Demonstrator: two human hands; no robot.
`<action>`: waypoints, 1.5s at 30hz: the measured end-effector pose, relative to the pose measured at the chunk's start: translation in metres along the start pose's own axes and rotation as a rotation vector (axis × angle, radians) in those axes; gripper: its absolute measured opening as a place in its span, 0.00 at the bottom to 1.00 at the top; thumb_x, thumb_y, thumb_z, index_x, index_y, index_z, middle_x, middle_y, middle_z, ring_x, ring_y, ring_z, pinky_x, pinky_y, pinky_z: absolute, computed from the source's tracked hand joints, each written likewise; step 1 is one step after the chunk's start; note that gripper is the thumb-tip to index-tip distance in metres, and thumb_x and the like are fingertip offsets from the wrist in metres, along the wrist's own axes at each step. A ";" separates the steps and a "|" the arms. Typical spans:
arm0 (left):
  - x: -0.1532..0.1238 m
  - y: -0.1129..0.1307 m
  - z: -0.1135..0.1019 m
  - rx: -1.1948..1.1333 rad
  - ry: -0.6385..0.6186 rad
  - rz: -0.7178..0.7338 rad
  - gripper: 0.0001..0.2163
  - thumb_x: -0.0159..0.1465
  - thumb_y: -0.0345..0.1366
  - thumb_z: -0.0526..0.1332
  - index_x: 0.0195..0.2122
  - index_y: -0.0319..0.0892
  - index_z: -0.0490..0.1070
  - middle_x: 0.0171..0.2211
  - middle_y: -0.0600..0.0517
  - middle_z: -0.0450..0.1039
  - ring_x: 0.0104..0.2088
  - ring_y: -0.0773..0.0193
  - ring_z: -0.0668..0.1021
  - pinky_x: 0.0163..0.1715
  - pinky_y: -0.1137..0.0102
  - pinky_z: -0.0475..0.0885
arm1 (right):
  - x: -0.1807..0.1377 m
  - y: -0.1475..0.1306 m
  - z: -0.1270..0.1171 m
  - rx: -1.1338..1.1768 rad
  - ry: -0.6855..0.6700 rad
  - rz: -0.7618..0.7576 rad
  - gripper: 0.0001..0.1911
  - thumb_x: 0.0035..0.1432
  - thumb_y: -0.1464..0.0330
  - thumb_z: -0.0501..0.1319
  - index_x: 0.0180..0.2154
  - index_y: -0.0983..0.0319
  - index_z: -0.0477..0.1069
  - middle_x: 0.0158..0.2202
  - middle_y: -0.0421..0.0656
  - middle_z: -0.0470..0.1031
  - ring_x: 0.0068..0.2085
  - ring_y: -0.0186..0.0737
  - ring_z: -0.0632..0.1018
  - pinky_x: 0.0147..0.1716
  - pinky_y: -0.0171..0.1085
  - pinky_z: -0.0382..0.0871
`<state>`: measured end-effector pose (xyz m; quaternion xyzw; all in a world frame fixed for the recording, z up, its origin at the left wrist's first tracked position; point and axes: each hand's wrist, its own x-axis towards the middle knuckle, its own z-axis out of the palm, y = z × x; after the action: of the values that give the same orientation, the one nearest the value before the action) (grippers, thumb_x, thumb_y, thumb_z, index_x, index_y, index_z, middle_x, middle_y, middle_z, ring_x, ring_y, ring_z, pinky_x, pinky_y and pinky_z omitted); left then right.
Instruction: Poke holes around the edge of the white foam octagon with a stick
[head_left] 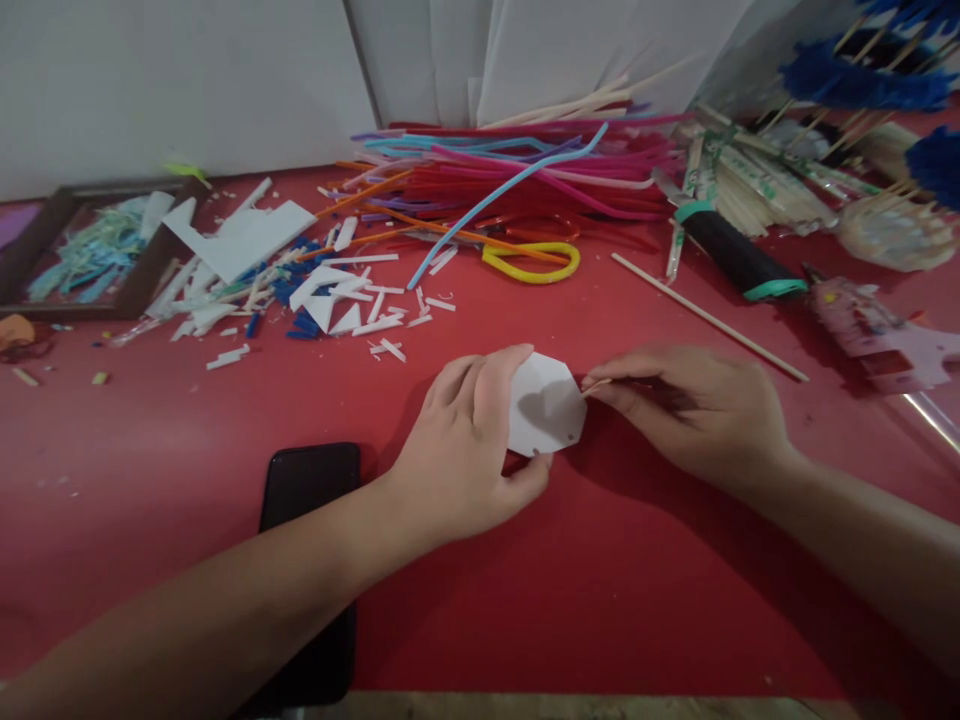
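Observation:
A small white many-sided board with dark holes along its lower edge is gripped by my left hand, its fingers over the top and thumb below. My right hand pinches a thin wooden stick between thumb and fingertips. The stick's tip touches the board's right edge; whether it goes through a hole I cannot tell. A black phone lies partly under my left forearm.
Behind lie white offcuts, yellow-handled scissors, pipe cleaners and a brown frame. At right are a loose stick, a black-handled tool, a pink glue gun and blue fringed pieces on sticks.

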<state>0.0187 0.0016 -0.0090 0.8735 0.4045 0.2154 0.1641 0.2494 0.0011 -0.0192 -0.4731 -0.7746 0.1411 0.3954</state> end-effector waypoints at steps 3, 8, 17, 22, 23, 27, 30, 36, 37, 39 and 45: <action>0.000 0.000 0.000 -0.004 0.001 0.002 0.32 0.60 0.37 0.63 0.63 0.39 0.52 0.60 0.36 0.68 0.60 0.41 0.71 0.58 0.47 0.66 | -0.001 -0.001 0.000 0.000 -0.016 -0.020 0.06 0.61 0.68 0.64 0.37 0.49 0.77 0.34 0.37 0.84 0.32 0.41 0.83 0.31 0.40 0.79; 0.000 -0.001 0.000 -0.021 -0.019 -0.017 0.33 0.60 0.37 0.63 0.64 0.39 0.51 0.61 0.35 0.67 0.62 0.41 0.69 0.60 0.46 0.65 | -0.002 -0.001 0.000 0.013 -0.018 -0.030 0.05 0.61 0.68 0.64 0.36 0.50 0.77 0.33 0.37 0.84 0.31 0.41 0.83 0.29 0.40 0.78; 0.000 -0.003 0.001 -0.014 -0.019 -0.001 0.32 0.61 0.39 0.63 0.64 0.38 0.50 0.62 0.36 0.65 0.62 0.40 0.69 0.61 0.47 0.65 | 0.000 -0.001 -0.001 0.009 -0.010 -0.033 0.06 0.59 0.68 0.66 0.36 0.50 0.78 0.32 0.37 0.84 0.30 0.42 0.83 0.28 0.40 0.79; 0.000 -0.003 0.001 -0.028 -0.018 -0.002 0.33 0.61 0.39 0.63 0.64 0.39 0.50 0.62 0.35 0.65 0.62 0.40 0.69 0.60 0.47 0.66 | 0.000 -0.001 -0.002 -0.001 -0.010 -0.071 0.07 0.60 0.69 0.65 0.37 0.49 0.78 0.32 0.37 0.84 0.31 0.41 0.83 0.28 0.40 0.79; 0.000 -0.003 0.001 -0.029 -0.018 -0.005 0.33 0.61 0.39 0.63 0.64 0.39 0.50 0.62 0.36 0.65 0.62 0.40 0.69 0.60 0.47 0.66 | 0.000 -0.001 -0.002 -0.002 -0.007 -0.075 0.07 0.60 0.70 0.65 0.37 0.49 0.78 0.33 0.37 0.84 0.31 0.41 0.84 0.28 0.40 0.79; 0.000 -0.002 0.001 -0.037 -0.026 -0.025 0.33 0.61 0.38 0.63 0.64 0.40 0.51 0.62 0.37 0.65 0.62 0.41 0.69 0.60 0.46 0.65 | -0.001 0.000 -0.001 -0.005 -0.011 -0.038 0.07 0.60 0.68 0.65 0.37 0.49 0.78 0.33 0.37 0.84 0.31 0.42 0.84 0.29 0.41 0.80; 0.000 -0.003 0.001 -0.037 -0.025 -0.020 0.33 0.60 0.38 0.63 0.64 0.40 0.50 0.62 0.36 0.65 0.62 0.40 0.69 0.60 0.46 0.65 | -0.001 0.000 -0.001 -0.001 -0.006 -0.033 0.06 0.60 0.68 0.65 0.37 0.49 0.78 0.33 0.37 0.84 0.31 0.42 0.84 0.29 0.41 0.79; 0.000 -0.002 0.000 -0.032 -0.030 -0.021 0.33 0.61 0.38 0.63 0.64 0.38 0.51 0.62 0.35 0.65 0.62 0.41 0.69 0.60 0.47 0.65 | -0.002 0.000 0.001 0.017 0.020 -0.059 0.07 0.59 0.70 0.65 0.37 0.50 0.78 0.32 0.37 0.84 0.31 0.41 0.84 0.28 0.39 0.78; 0.000 -0.002 0.000 -0.032 -0.033 -0.023 0.33 0.61 0.38 0.63 0.64 0.39 0.51 0.62 0.35 0.65 0.62 0.41 0.69 0.60 0.47 0.65 | -0.002 0.001 0.001 0.013 0.022 -0.059 0.07 0.59 0.70 0.65 0.37 0.50 0.78 0.32 0.37 0.84 0.31 0.41 0.84 0.28 0.39 0.78; 0.000 -0.002 0.000 -0.032 -0.037 -0.027 0.33 0.61 0.38 0.63 0.64 0.40 0.50 0.62 0.36 0.65 0.62 0.41 0.69 0.60 0.47 0.65 | -0.002 0.001 0.001 0.007 0.015 -0.054 0.07 0.60 0.69 0.65 0.37 0.50 0.78 0.32 0.37 0.84 0.31 0.41 0.84 0.28 0.40 0.79; 0.000 -0.003 0.001 -0.026 -0.032 -0.017 0.33 0.61 0.39 0.63 0.64 0.40 0.50 0.62 0.36 0.65 0.62 0.41 0.69 0.60 0.46 0.65 | -0.001 0.001 -0.001 0.001 -0.007 -0.040 0.06 0.60 0.69 0.65 0.37 0.50 0.78 0.33 0.37 0.84 0.31 0.42 0.84 0.29 0.40 0.80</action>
<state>0.0174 0.0034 -0.0107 0.8712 0.4065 0.2050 0.1837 0.2509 0.0005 -0.0192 -0.4565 -0.7853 0.1354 0.3956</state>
